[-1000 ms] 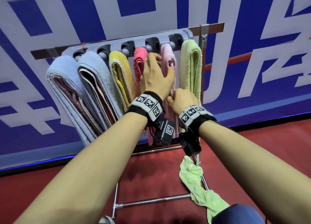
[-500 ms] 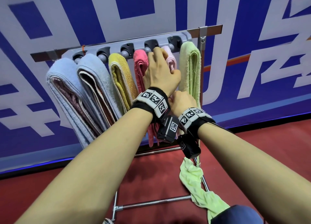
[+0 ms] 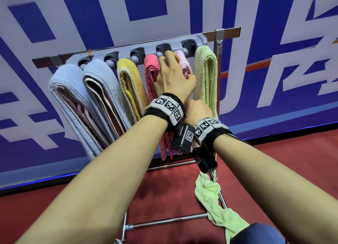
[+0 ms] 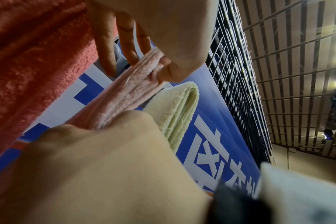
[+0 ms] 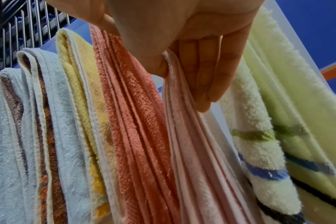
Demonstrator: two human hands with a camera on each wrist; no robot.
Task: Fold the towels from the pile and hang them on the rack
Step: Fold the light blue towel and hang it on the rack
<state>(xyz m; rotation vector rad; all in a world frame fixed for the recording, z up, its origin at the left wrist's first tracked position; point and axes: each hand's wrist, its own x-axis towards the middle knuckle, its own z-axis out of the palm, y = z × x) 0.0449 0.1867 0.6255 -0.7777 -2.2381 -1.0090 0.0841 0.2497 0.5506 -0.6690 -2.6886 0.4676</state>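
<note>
Terry cloth all over: six folded towels hang on the rack (image 3: pixel 218 42), two light blue, one yellow (image 3: pixel 130 90), one coral (image 3: pixel 150 73), a pale pink towel (image 3: pixel 184 66) and a light green one (image 3: pixel 205 75). A seventh, a crumpled green towel (image 3: pixel 214 205), lies at the rack's foot around 5 o'clock. The left hand (image 3: pixel 172 79) pinches the pink towel's top fold between thumb and fingers, up at 12 o'clock by a grey peg. The right hand (image 3: pixel 198 110), just below, has its curled fingers and thumb clamped on the same towel's hanging layers. Both forearms block the pink and coral towels' lower halves, and the left hand covers one peg.
</note>
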